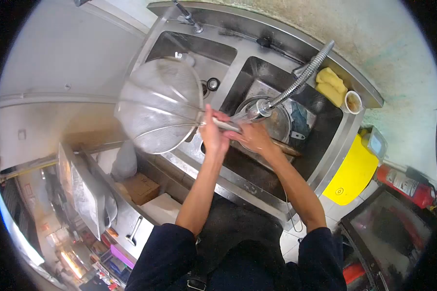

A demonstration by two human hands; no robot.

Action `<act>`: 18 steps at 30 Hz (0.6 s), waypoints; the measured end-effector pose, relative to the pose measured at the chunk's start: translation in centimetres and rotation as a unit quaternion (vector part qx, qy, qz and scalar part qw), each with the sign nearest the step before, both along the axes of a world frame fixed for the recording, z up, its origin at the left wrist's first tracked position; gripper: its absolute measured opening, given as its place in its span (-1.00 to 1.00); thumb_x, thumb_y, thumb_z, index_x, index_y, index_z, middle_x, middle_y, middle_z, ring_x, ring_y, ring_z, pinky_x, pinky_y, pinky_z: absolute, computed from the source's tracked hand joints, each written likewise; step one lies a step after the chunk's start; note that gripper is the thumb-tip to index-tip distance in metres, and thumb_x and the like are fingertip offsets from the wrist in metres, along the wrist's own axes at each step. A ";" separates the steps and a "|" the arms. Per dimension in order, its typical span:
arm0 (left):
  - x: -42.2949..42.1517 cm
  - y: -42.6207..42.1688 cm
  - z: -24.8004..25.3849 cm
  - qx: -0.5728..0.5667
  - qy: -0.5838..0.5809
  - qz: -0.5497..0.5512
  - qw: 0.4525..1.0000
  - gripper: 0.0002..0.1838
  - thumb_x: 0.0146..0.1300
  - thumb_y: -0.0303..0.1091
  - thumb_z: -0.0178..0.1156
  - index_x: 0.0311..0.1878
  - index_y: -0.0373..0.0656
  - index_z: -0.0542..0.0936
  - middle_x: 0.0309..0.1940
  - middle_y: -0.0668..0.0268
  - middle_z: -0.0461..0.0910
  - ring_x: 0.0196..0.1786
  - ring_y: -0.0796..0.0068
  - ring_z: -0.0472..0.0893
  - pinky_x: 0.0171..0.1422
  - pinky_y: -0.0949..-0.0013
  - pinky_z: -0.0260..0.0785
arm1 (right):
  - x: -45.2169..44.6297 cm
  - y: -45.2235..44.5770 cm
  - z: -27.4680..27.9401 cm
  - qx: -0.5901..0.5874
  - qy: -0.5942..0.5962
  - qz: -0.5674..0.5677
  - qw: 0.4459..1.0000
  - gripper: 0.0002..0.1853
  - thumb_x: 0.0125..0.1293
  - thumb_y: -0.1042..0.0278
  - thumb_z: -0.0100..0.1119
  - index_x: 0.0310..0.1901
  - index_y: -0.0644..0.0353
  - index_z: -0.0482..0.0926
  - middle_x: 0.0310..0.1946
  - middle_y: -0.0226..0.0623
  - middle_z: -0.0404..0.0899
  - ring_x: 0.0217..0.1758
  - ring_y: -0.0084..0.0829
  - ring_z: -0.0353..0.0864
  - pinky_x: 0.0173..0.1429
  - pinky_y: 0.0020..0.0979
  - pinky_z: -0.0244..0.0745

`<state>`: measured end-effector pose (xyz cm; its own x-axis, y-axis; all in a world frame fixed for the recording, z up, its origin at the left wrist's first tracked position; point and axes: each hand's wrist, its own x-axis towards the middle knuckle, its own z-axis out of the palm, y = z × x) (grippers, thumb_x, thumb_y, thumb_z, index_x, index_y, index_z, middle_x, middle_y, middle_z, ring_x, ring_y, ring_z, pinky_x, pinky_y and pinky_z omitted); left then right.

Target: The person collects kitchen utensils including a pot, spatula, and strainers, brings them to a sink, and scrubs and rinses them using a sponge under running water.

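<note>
A large round mesh strainer [155, 104] is held over the left side of the sink, its bowl bulging away from my hands. My left hand [213, 132] is closed on the strainer's handle close to the rim. Further along the same handle, my right hand [252, 138] is wrapped around it, and the wooden end sticks out beyond the wrist. Right beside my hands hangs the spray faucet's head [263, 107], with what looks like water running from it onto the handle. Beneath, a round metal pan [279, 127] lies in the right basin.
The double sink [272, 191] has a drain [212, 84] in its left basin. A blue-grey cloth [301, 119] lies in the right one. Yellow sponges [331, 86] and a white cup [352, 103] stand on the back ledge. A fire extinguisher [405, 184] is at the right.
</note>
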<state>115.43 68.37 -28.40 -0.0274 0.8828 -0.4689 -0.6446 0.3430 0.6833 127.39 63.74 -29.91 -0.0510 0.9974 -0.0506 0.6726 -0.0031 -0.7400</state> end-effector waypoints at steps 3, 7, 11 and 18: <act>2.3 -1.6 -0.2 -0.003 -0.042 -0.089 0.995 -0.72 0.32 -0.17 0.05 -0.31 -0.23 0.49 -0.37 0.21 0.56 -0.24 0.36 0.54 -0.05 0.29 0.36 | 3.9 -2.6 1.8 -0.049 -0.040 -0.002 0.998 -0.39 0.11 -0.29 0.09 -0.38 0.27 0.54 -0.54 0.02 0.55 -0.42 0.06 0.56 -0.30 -0.08 0.44; 2.6 -3.8 -1.4 -0.025 -0.069 -0.153 0.986 -0.62 0.36 -0.11 -0.06 -0.11 -0.29 0.50 -0.13 0.09 0.56 0.00 0.21 0.51 0.20 0.19 0.25 | 7.3 -5.9 3.4 -0.086 -0.097 -0.060 0.990 -0.38 0.07 -0.28 0.15 -0.42 0.31 0.54 -0.65 0.02 0.51 -0.48 0.03 0.56 -0.34 -0.14 0.46; -1.5 -7.7 -1.1 -0.079 0.075 -0.258 0.960 -0.64 0.31 -0.16 0.04 -0.10 -0.34 0.49 -0.17 0.12 0.57 -0.10 0.33 0.56 0.06 0.27 0.38 | 9.6 -9.6 2.9 -0.098 -0.128 -0.077 0.984 -0.36 0.11 -0.31 0.07 -0.43 0.31 0.52 -0.64 0.08 0.51 -0.50 0.07 0.57 -0.33 -0.08 0.47; -5.7 -9.0 1.6 0.341 0.607 -0.231 0.679 -0.79 0.13 -0.37 0.22 -0.17 -0.20 0.54 -0.17 0.17 0.54 -0.12 0.24 0.51 -0.05 0.19 0.35 | 8.9 -16.4 0.5 -0.129 -0.107 -0.137 0.976 -0.40 0.09 -0.28 0.11 -0.40 0.26 0.50 -0.65 0.03 0.50 -0.51 0.06 0.55 -0.38 -0.07 0.44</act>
<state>109.76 59.33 -26.82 0.3267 0.9289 0.1745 0.6051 -0.3474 0.7164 136.31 47.33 -29.44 0.2546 0.9252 -0.2814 0.7603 -0.3713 -0.5329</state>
